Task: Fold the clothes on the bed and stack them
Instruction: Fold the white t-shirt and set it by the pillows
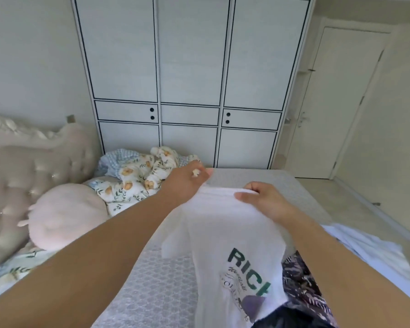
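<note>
Nearest, at 5 o'clock, a dark leaf-print garment (301, 280) and sth black under it lie at the bed edge, w/ a pale blue-white garment (365, 252) further right at 4, both unfolded, prob waiting their turn. White graphic T-shirt (225, 245), green "RIC.." print facing up, is held above the grey quilted bedspread (156, 280) at centre, lower part trailing toward the camera. Right hand (260, 200) at 1 o'clock is clamped on the shirt's top edge, thumb under, fingers curled over; left hand (187, 183) at 12 pinches the same edge beside it, fingers closed on fabric. Hands sit close together, so cloth bunches between them; prob gathering the shoulders to spread it flat for folding. No folded stack visible. Further out: round pink cushion (66, 214) at 9, floral duvet (137, 178) bunched at 11, tufted headboard (33, 162) at 9-10, white wardrobe (189, 67) at 12, door (336, 102) at 2.
</note>
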